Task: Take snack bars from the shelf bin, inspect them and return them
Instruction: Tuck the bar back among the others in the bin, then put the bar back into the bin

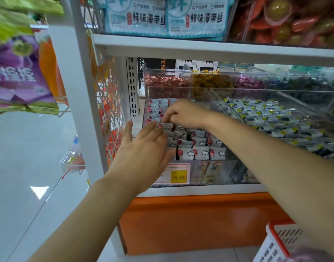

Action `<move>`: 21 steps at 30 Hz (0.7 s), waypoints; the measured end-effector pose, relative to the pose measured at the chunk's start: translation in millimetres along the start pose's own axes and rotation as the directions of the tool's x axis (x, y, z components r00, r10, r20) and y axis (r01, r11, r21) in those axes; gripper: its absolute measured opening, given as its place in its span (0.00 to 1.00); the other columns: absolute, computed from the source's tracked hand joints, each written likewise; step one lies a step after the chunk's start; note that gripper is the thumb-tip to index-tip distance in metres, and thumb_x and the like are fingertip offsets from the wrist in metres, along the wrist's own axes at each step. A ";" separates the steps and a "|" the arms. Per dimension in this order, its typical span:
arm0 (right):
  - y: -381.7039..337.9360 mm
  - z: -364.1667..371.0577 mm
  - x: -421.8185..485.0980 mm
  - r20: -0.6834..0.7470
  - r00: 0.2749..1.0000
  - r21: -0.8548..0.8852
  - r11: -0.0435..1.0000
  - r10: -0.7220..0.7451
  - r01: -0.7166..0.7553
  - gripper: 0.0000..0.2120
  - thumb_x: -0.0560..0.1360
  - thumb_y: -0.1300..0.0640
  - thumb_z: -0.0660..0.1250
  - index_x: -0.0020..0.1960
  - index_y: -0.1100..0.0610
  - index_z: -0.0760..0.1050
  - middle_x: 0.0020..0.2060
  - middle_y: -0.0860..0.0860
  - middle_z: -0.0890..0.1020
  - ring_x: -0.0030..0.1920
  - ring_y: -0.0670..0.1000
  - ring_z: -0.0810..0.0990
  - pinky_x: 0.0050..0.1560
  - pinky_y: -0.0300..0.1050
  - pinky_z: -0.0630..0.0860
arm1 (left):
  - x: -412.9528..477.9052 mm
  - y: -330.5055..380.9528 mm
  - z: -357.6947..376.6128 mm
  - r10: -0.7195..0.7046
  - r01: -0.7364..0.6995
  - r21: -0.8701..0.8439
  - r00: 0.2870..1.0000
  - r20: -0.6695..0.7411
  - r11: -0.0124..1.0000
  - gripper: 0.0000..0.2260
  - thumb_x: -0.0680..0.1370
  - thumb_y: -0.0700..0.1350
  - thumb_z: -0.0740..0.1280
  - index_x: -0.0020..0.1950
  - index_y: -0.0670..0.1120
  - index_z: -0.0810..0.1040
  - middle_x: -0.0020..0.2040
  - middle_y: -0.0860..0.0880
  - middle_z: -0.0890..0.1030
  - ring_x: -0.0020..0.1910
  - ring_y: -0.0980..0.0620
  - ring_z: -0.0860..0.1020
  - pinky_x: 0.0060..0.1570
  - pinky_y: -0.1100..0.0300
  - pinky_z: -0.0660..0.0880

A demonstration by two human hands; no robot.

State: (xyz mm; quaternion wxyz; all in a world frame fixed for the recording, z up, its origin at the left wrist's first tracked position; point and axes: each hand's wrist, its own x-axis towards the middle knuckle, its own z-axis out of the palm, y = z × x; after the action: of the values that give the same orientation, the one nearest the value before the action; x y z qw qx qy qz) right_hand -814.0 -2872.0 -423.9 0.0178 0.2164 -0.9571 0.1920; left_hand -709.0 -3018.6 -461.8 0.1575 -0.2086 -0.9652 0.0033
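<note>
- Snack bars [202, 153]: small white wrapped packets, standing in rows in the clear shelf bin [221, 168].
- Probably light, crinkly and slick; best pinched by the crimped end seam.
- Right hand [183, 113]: fingers curled, pinching one packet [167, 127] above the left rows.
- Left hand [143, 148]: flat, fingers straight, resting on the front-left bars.
- Price tag [178, 175] below.

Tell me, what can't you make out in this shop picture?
Head view throughout.
How many snack bars the right hand pinches: its fingers cover them.
Price label: the left hand hides its left part; small print blurred.
White basket: cut off by the bottom edge.
Purple bag: blurred, cut off at the left edge.
</note>
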 end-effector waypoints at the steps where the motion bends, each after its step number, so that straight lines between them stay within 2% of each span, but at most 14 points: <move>1: 1.1 -4.5 3.3 -0.082 0.996 0.080 0.997 0.023 -0.016 0.13 0.76 0.67 0.59 0.52 0.58 0.81 0.47 0.51 0.83 0.47 0.45 0.79 0.56 0.44 0.75 | 0.3 -0.5 -0.3 0.000 0.000 -0.011 1.000 -0.001 1.000 0.27 0.79 0.58 0.43 0.74 0.49 0.60 0.75 0.52 0.60 0.76 0.55 0.48 0.71 0.42 0.41; 3: 6.3 -6.5 12.1 -0.206 0.978 0.075 0.997 0.040 -0.025 0.11 0.76 0.66 0.61 0.51 0.58 0.81 0.48 0.51 0.83 0.49 0.47 0.80 0.55 0.44 0.75 | 0.9 -0.6 -0.3 -0.001 0.001 -0.026 1.000 -0.001 1.000 0.25 0.80 0.58 0.45 0.74 0.49 0.60 0.75 0.52 0.61 0.76 0.55 0.48 0.72 0.42 0.41; 5: 9.0 1.2 19.7 -0.165 0.986 -0.104 0.994 -0.001 -0.016 0.07 0.76 0.61 0.65 0.51 0.58 0.81 0.50 0.51 0.83 0.53 0.50 0.79 0.55 0.45 0.74 | 1.4 -0.4 -0.4 0.000 0.000 -0.030 1.000 0.002 1.000 0.25 0.80 0.58 0.45 0.74 0.49 0.60 0.75 0.52 0.61 0.76 0.55 0.48 0.72 0.42 0.41; 7: 9.8 12.2 26.0 -0.096 0.995 -0.285 0.959 -0.023 -0.006 0.06 0.74 0.54 0.68 0.47 0.56 0.80 0.44 0.48 0.81 0.57 0.52 0.74 0.55 0.48 0.72 | 1.5 -0.8 0.2 0.002 -0.002 -0.037 1.000 0.000 0.999 0.25 0.80 0.58 0.46 0.74 0.49 0.61 0.75 0.52 0.61 0.76 0.55 0.49 0.72 0.42 0.41; 8: 9.1 14.1 27.7 -0.103 0.995 -0.298 0.955 -0.021 -0.010 0.05 0.73 0.53 0.69 0.44 0.55 0.80 0.40 0.46 0.78 0.57 0.53 0.72 0.53 0.47 0.70 | 1.5 -1.2 0.5 0.002 -0.002 -0.044 1.000 -0.003 0.999 0.24 0.80 0.58 0.46 0.74 0.49 0.61 0.75 0.52 0.61 0.76 0.55 0.49 0.72 0.42 0.41; 11: 8.4 9.1 25.4 -0.200 0.978 -0.199 0.980 -0.065 0.025 0.04 0.71 0.55 0.72 0.40 0.54 0.79 0.33 0.41 0.71 0.46 0.47 0.72 0.47 0.44 0.68 | 1.1 -1.7 0.3 0.002 -0.003 -0.064 1.000 -0.014 0.998 0.24 0.81 0.57 0.48 0.73 0.49 0.61 0.75 0.53 0.61 0.75 0.55 0.49 0.72 0.43 0.40; 13: 5.8 1.8 17.4 -0.274 0.960 -0.020 0.998 -0.056 0.052 0.04 0.72 0.58 0.71 0.39 0.56 0.77 0.34 0.42 0.74 0.38 0.43 0.73 0.44 0.41 0.70 | 1.8 -2.1 -0.8 0.002 -0.003 -0.078 1.000 -0.022 0.997 0.23 0.81 0.57 0.48 0.73 0.50 0.61 0.75 0.53 0.61 0.75 0.56 0.49 0.72 0.44 0.40; 15: 1.6 -5.7 5.4 -0.403 0.915 0.151 0.986 -0.001 0.067 0.04 0.74 0.58 0.68 0.41 0.57 0.76 0.37 0.46 0.77 0.37 0.41 0.73 0.40 0.35 0.70 | 3.0 -1.4 -2.7 -0.006 -0.002 -0.107 0.998 -0.066 0.994 0.21 0.81 0.55 0.50 0.72 0.51 0.64 0.73 0.54 0.63 0.75 0.57 0.51 0.72 0.46 0.40; 17: -2.3 -12.8 -12.4 -0.524 0.849 0.262 0.961 0.064 0.089 0.04 0.75 0.58 0.67 0.42 0.58 0.76 0.38 0.47 0.77 0.37 0.43 0.74 0.40 0.35 0.72 | 3.0 1.0 -6.0 -0.024 -0.002 -0.146 0.984 -0.178 0.989 0.17 0.81 0.51 0.53 0.69 0.50 0.69 0.70 0.54 0.69 0.73 0.54 0.59 0.72 0.48 0.47; 19: -4.7 -18.3 -34.9 -0.605 0.788 0.354 0.926 0.116 0.135 0.05 0.75 0.59 0.67 0.41 0.57 0.75 0.38 0.50 0.78 0.38 0.49 0.77 0.42 0.44 0.76 | 2.5 5.5 -9.6 -0.076 0.001 -0.229 0.946 -0.315 0.973 0.15 0.80 0.46 0.58 0.66 0.48 0.73 0.66 0.51 0.74 0.68 0.50 0.66 0.67 0.51 0.58; 21: -4.5 -20.6 -59.6 -0.654 0.733 0.438 0.884 0.188 0.165 0.05 0.76 0.59 0.66 0.41 0.55 0.73 0.41 0.55 0.80 0.38 0.54 0.80 0.39 0.45 0.78 | 3.0 10.5 -11.1 -0.171 0.023 -0.378 0.917 -0.362 0.925 0.17 0.79 0.42 0.61 0.68 0.46 0.70 0.66 0.49 0.73 0.65 0.49 0.68 0.65 0.55 0.63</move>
State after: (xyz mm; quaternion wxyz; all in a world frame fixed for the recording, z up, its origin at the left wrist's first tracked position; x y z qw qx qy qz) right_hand -759.1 -2843.8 -410.2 0.3125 0.1225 -0.8090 0.4826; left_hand -704.0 -3008.5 -451.1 0.3038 -0.1819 -0.9075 -0.2260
